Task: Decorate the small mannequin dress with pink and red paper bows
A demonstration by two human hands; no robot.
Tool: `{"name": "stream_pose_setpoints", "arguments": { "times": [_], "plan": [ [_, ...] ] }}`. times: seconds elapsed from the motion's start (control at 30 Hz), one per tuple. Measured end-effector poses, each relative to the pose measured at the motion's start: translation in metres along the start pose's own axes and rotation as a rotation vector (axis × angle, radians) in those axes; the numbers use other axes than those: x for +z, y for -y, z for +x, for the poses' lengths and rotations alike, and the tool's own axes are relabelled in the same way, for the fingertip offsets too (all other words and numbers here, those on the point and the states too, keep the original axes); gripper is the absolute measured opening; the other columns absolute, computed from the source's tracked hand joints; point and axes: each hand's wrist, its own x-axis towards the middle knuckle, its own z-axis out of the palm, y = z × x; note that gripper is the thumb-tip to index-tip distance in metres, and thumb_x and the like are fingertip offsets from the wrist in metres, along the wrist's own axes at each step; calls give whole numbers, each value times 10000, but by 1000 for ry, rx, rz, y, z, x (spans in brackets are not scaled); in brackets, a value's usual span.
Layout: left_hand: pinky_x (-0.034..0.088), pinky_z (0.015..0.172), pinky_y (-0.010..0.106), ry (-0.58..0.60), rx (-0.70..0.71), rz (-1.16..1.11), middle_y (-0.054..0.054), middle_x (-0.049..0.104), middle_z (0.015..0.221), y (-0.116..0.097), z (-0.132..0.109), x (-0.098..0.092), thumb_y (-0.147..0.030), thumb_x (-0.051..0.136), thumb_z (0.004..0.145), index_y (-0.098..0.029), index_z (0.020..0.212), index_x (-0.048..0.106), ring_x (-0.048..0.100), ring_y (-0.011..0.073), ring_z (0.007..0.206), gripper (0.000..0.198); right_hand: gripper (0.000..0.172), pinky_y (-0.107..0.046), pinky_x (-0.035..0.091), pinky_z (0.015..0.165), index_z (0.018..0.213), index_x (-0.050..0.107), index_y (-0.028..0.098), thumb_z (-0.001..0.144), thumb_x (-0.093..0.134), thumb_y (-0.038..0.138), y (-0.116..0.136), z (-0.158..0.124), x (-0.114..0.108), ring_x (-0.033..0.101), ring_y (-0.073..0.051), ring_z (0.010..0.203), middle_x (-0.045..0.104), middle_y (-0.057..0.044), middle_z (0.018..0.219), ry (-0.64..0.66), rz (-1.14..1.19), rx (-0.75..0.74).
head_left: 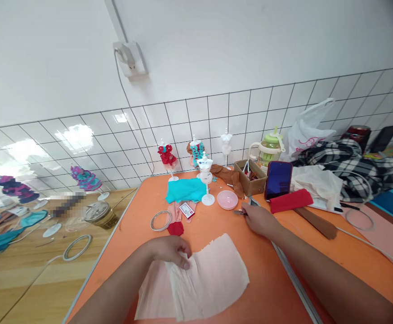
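Note:
A pale pink cloth lies on the orange table at the near side. My left hand pinches a fold of it near its upper left edge. Farther right, my right hand is closed around a small dark-tipped metal tool, most of which the fingers hide. Just beyond that tool sits a pink bowl. A bare white mannequin stands upright left of the bowl, beside a folded turquoise cloth.
Dressed mannequins stand along the tiled wall. A cardboard box, a phone, a red cloth roll and a green-lidded bottle are at the right. A tape ring and a card lie left of centre.

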Motion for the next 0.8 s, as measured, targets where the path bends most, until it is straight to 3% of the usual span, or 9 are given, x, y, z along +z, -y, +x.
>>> {"name": "stream_pose_setpoints", "arguments": {
  "times": [0.1, 0.2, 0.27, 0.37, 0.47, 0.63, 0.8],
  "plan": [
    [446, 662, 237, -46, 61, -428, 5, 659, 820, 8, -1, -6, -440, 730, 622, -195, 826, 642, 618, 194, 816, 331, 188, -216, 317, 531, 996, 433, 206, 813, 404, 175, 10, -28, -14, 475, -118, 566, 562, 13, 679, 76, 528, 71],
    [477, 787, 294, -116, 117, -858, 77, 678, 964, 13, 4, -12, -417, 712, 682, -166, 981, 625, 633, 223, 924, 400, 292, -177, 282, 414, 1115, 422, 236, 849, 408, 355, 35, -64, -19, 295, -79, 413, 353, 86, 533, 494, 1051, 51],
    [487, 797, 310, -143, 153, -1009, 116, 680, 983, 16, 9, -14, -393, 701, 709, -137, 1032, 615, 641, 236, 931, 421, 329, -163, 297, 402, 1008, 515, 198, 843, 433, 470, 52, -80, -13, 276, -61, 415, 312, 84, 521, 721, 1153, 6],
    [500, 787, 330, -124, 281, -1108, 130, 669, 1031, 17, 14, -11, -384, 713, 700, -145, 1121, 576, 638, 261, 956, 503, 387, -175, 351, 414, 878, 552, 157, 850, 402, 513, 71, -83, 3, 376, -50, 397, 487, 28, 562, 869, 1097, 3],
    [492, 830, 366, -121, 426, -1084, 124, 642, 1112, 13, 13, -3, -285, 791, 608, -188, 1223, 498, 607, 294, 1021, 688, 398, -184, 382, 398, 968, 537, 180, 862, 373, 527, 83, -64, 15, 409, -62, 379, 523, 23, 566, 866, 1036, -14],
    [488, 855, 414, -326, 527, -1017, 128, 572, 1235, 11, 10, 4, -258, 790, 610, -216, 1345, 360, 564, 321, 1081, 852, 504, -155, 364, 332, 860, 514, 194, 833, 312, 655, 90, -28, 29, 297, -62, 414, 306, 70, 533, 589, 1058, -72],
    [435, 947, 433, -474, 565, -923, 113, 337, 1444, 13, 28, 13, -292, 788, 608, -268, 1401, 283, 375, 338, 1271, 940, 511, -175, 376, 367, 828, 467, 194, 846, 260, 661, 79, -27, 50, 376, -77, 448, 413, 44, 581, 480, 1051, -110]
  ]
}}
